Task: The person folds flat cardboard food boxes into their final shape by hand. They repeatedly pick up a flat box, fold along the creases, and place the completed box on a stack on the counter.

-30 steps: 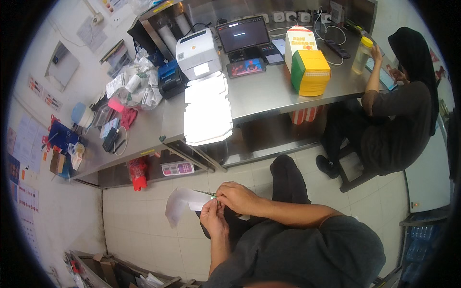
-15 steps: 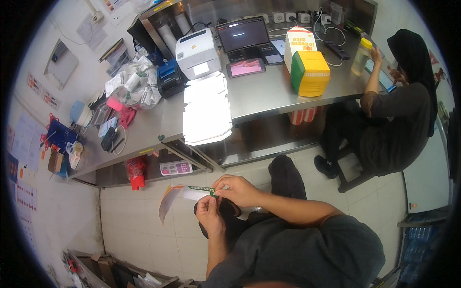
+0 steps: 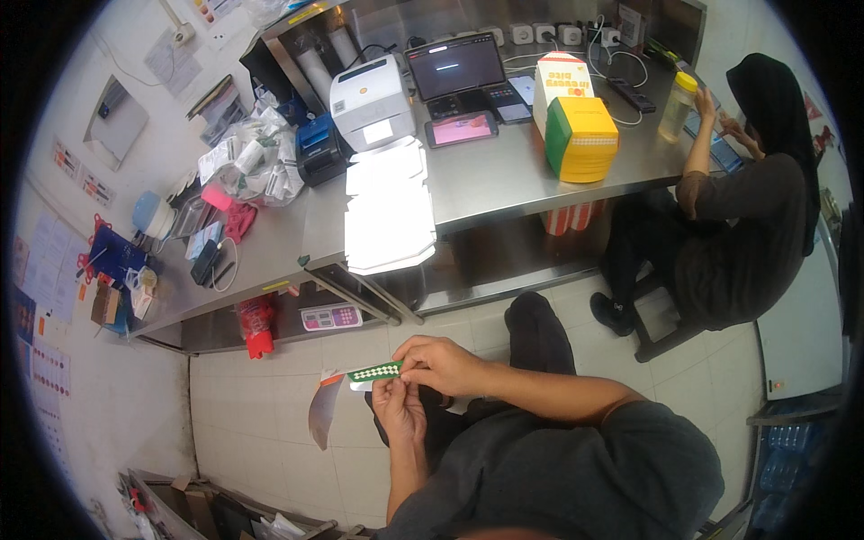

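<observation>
My left hand (image 3: 398,407) and my right hand (image 3: 440,364) meet in front of me above the tiled floor. Both pinch a flat piece of folded card (image 3: 371,373) with a green dotted band along its top edge. A curved white flap (image 3: 321,412) of the same card hangs down to the left of my left hand. My dark-trousered knee (image 3: 537,335) is just behind my right hand.
A steel counter (image 3: 486,184) ahead carries a stack of flat white boxes (image 3: 388,210), a white label printer (image 3: 371,101), a laptop (image 3: 456,67) and a green-and-yellow box (image 3: 583,137). A seated person in dark clothes (image 3: 738,225) works at its right end. A red fire extinguisher (image 3: 256,326) stands under the counter.
The card has been turned in my hands: its white face showed before, now the green dotted edge faces up and the flap hangs lower. Both hands stayed together.
</observation>
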`<state>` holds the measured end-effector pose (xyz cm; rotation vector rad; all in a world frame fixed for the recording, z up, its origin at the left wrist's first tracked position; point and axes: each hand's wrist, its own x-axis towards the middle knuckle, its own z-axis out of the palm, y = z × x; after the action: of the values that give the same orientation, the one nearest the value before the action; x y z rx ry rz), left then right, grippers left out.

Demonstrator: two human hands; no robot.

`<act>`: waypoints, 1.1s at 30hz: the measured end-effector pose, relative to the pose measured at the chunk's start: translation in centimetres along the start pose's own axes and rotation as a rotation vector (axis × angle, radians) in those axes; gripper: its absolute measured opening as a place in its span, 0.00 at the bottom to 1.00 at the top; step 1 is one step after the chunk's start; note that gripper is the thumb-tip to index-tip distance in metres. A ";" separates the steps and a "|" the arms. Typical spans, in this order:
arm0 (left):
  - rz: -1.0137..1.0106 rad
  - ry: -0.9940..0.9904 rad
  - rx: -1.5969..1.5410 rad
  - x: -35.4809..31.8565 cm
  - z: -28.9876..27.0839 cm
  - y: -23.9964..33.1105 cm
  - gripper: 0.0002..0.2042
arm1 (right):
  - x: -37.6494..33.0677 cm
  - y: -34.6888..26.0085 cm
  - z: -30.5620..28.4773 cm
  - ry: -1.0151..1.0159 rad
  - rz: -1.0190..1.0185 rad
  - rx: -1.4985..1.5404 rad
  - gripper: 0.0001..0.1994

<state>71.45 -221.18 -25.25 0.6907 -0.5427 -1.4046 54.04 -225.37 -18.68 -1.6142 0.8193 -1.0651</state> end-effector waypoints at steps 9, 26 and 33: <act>-0.007 -0.067 -0.098 -0.3 -0.2 0.3 0.11 | -0.2 -0.6 -0.2 -0.028 0.016 0.024 0.06; -0.038 -0.029 -0.018 -0.5 1.5 1.3 0.08 | -0.6 -0.4 -0.2 -0.003 -0.070 -0.134 0.07; -0.025 0.021 0.078 -1.1 2.3 2.2 0.08 | -0.9 -0.2 0.7 0.056 -0.119 -0.195 0.10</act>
<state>71.24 -220.30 -21.97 0.7763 -0.5760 -1.4037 54.33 -224.26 -18.76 -1.8224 0.8961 -1.1470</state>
